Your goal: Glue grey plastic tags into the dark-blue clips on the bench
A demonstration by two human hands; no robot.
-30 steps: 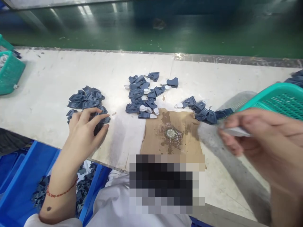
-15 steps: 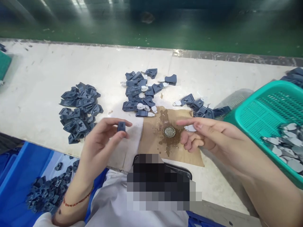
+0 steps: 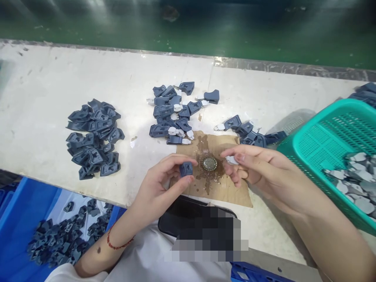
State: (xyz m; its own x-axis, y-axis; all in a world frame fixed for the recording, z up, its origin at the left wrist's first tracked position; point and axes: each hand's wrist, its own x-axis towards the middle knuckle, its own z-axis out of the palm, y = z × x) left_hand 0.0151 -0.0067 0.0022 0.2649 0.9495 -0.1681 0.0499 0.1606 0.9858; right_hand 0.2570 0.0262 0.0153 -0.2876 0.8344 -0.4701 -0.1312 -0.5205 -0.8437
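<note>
Between the thumb and fingers of my left hand [image 3: 167, 178] is a dark blue-grey plastic part [image 3: 186, 169], held above the left side of a piece of brown cardboard [image 3: 235, 192]. My right hand [image 3: 255, 166] pinches a small white part [image 3: 232, 159] over the cardboard's right side. Between the two hands, a small round metal cap [image 3: 210, 164] sits on the cardboard in a wet, dark stain. Just beyond lies a group of blue-grey parts [image 3: 163, 111], several with white pieces in them. The two held parts are apart.
Left on the white table [image 3: 41, 98] is a heap of blue-grey parts [image 3: 94, 137]. A blue bin [image 3: 17, 223] below holds many more. At right stands a green basket [image 3: 311, 129] of white pieces, beside a smaller cluster [image 3: 249, 131]. A black phone-like object [image 3: 173, 215] lies near the front edge.
My left hand has moved right with its blue-grey part, from beside the cardboard to above it. My right hand has shifted slightly left, still pinching the white part.
</note>
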